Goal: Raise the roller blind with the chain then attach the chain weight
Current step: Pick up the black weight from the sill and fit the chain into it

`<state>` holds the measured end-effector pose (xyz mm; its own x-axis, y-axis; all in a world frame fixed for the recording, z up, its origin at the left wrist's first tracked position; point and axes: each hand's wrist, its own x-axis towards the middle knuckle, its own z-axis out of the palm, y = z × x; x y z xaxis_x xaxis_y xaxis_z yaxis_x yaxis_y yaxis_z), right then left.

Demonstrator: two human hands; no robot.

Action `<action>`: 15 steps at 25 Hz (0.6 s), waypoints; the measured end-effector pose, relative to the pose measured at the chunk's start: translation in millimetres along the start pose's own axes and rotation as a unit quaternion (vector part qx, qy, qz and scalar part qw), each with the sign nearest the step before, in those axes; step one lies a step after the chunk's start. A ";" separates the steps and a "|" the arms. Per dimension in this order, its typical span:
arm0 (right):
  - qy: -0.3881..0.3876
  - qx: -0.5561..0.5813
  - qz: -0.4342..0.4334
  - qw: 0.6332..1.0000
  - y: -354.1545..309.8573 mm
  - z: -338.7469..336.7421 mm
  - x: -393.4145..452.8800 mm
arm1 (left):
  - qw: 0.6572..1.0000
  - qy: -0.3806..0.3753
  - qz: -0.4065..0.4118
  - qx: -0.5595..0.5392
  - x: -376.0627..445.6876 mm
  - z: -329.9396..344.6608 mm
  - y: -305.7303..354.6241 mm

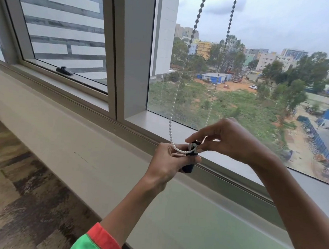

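Observation:
A white bead chain (179,82) hangs in two strands in front of the window and loops at the bottom between my hands. My left hand (169,159) grips a dark chain weight (189,165) upright just above the sill. The chain's lowest beads run across the top of the weight. My right hand (225,140) pinches the weight's top end and the chain there with thumb and forefinger. The roller blind itself is out of view above.
A beige window sill (92,138) and metal frame (126,49) run diagonally across the view. A black window latch (64,71) sits on the left pane's lower frame. Patterned carpet (19,182) lies at lower left. Buildings and trees show through the glass.

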<state>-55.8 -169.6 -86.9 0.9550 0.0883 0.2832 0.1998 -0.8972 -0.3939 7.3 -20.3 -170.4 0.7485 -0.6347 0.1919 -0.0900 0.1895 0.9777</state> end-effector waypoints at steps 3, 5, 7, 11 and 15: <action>0.016 -0.002 0.022 1.000 6.4 13.7 -2.9 | 0.999 0.025 -0.033 -0.003 -0.8 1.7 -7.6; 0.020 0.030 0.020 0.999 9.5 17.3 -6.6 | 0.998 0.039 -0.044 -0.002 -1.6 1.8 -10.7; 0.037 0.071 0.018 0.997 8.4 16.3 -11.5 | 0.997 0.051 -0.050 0.001 -1.1 1.8 -16.3; 0.173 0.149 -0.006 0.974 0.3 -15.1 -25.4 | 0.995 0.070 -0.063 0.022 -2.3 3.2 -31.4; 0.316 0.229 -0.103 0.915 -28.2 -51.7 -49.8 | 0.995 0.075 -0.060 0.026 -1.8 7.3 -41.4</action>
<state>-120.3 -171.1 -44.7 0.5985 -0.1616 0.7847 0.5710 -0.6010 -0.5593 4.9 -32.5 -210.7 0.8453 -0.5307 0.0618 -0.0239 0.0780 0.9967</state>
